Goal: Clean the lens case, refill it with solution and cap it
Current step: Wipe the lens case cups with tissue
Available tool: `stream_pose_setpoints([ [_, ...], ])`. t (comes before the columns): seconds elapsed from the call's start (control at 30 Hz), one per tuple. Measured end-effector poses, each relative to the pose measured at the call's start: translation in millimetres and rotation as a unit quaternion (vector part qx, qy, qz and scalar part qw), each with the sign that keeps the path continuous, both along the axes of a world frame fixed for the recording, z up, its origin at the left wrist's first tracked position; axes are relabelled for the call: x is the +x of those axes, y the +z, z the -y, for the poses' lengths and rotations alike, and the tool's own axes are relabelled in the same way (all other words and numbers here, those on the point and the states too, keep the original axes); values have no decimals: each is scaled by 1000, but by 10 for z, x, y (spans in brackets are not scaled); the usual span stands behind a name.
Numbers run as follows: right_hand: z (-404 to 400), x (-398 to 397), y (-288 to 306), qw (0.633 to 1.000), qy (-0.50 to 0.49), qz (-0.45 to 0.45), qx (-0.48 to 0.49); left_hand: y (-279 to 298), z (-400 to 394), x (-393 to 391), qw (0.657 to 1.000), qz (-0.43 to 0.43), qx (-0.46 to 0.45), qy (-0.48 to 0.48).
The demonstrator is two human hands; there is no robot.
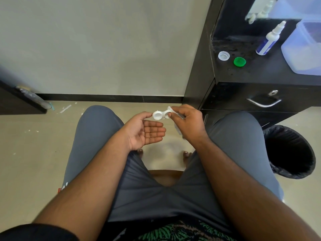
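A white two-cup lens case [159, 115] is held in the air above my knees, both cups uncapped. My left hand [145, 131] pinches its left cup with thumb and forefinger, the other fingers lying straight, palm up. My right hand [186, 121] grips a white tissue [171, 109] and presses it into the case's right cup. On the black cabinet top lie a white cap [223, 55] and a green cap [239, 61], a little apart. A white solution bottle [270, 40] with a blue label stands behind them.
A translucent plastic container [302, 47] stands at the right of the black cabinet [231, 98], which has a drawer with a metal handle [264, 102]. A black-lined waste bin [290, 152] sits on the floor by my right knee. A dark door [15, 100] stands at left.
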State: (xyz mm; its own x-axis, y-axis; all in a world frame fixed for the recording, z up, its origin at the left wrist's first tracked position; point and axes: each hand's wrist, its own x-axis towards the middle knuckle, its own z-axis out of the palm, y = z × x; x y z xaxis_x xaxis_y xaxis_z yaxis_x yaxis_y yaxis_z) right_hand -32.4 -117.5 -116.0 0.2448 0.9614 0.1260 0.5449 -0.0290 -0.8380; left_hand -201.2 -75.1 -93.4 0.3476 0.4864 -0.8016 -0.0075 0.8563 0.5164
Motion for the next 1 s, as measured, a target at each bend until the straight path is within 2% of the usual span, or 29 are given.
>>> stream_pose_setpoints([
  [0.17,9,66,29,997,66,-29,13,7,-31,-18,998,14,-28,-47],
  [0.3,28,168,76,994,98,-55,9,26,-17,-64,995,19,-3,-94],
  [0.53,22,200,80,993,112,-37,-1,-38,6,-15,996,-4,62,-65],
  [0.73,39,194,109,991,137,-4,8,-65,-10,17,994,-51,81,-48],
  [0.93,40,185,84,987,153,27,27,-74,33,70,995,-30,80,-45],
  [1.0,24,182,58,991,130,33,15,-90,35,76,992,-52,105,-46],
])
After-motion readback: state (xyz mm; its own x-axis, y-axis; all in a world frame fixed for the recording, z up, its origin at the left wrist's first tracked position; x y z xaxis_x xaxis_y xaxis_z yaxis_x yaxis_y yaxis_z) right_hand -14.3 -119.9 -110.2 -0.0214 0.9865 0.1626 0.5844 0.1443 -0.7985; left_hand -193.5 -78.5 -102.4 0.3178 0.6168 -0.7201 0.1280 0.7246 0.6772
